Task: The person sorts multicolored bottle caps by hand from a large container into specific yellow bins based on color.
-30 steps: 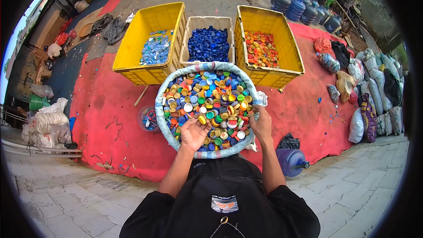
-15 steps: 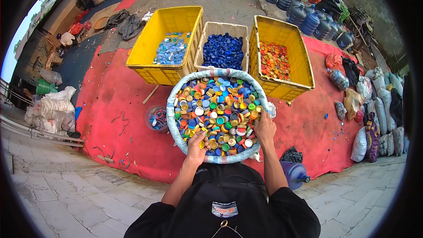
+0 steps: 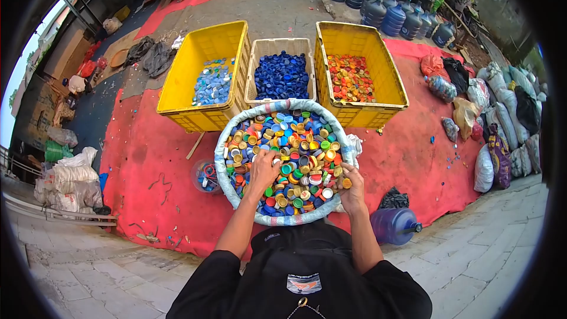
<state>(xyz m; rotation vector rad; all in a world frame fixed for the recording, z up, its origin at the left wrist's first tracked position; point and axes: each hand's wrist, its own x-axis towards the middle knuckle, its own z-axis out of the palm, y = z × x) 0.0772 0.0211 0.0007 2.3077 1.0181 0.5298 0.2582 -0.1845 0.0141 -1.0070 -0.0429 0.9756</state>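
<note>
A round basin (image 3: 221, 162) with a cloth-wrapped rim is full of mixed bottle caps (image 3: 289, 168). My left hand (image 3: 263, 168) reaches over the caps left of centre, its fingers curled down among them; what they hold, if anything, is hidden. At the basin's right edge, my right hand (image 3: 353, 186) pinches an orange-gold cap (image 3: 346, 183). Beyond the basin stand a yellow crate (image 3: 171, 97) with light blue caps, a whitish crate (image 3: 254, 53) with dark blue caps and another yellow crate (image 3: 387, 91) with orange and red caps.
A clear tub (image 3: 205, 176) stands left of the basin. A large water bottle (image 3: 394, 226) lies at the lower right near a black bag (image 3: 394, 198). Filled sacks (image 3: 484, 168) line the right side; several water jugs (image 3: 394, 20) stand at the back.
My left hand has moved up and inward over the caps. My right hand has come down along the rim, and a cap now shows in its fingers. The view has shifted slightly.
</note>
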